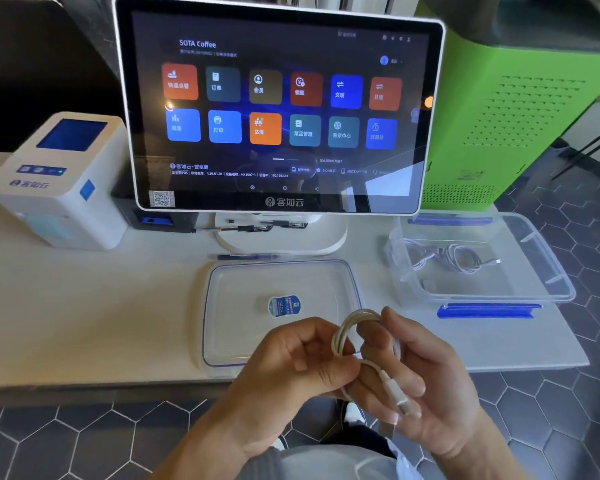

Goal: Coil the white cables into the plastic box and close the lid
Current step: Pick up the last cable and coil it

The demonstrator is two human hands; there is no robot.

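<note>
Cable [347, 336] work looks roughly halfway done, by my reckoning: one white lead is wound into a small loop held in the air just in front of the tabletop [84, 306] edge, its plug end lying across the right palm. The left hand [291, 368] pinches the loop where the turns cross, a clenched grip on the cable, while the right hand [426, 386] curls its fingers through and around the coil. It looks thin, soft and springy, so the turns may loosen if let go. Other coiled white cables [454, 259] already lie inside the clear plastic box [548, 271] to the right. The lid [222, 327] rests flat on the tabletop, well apart from the box, so closing remains.
</note>
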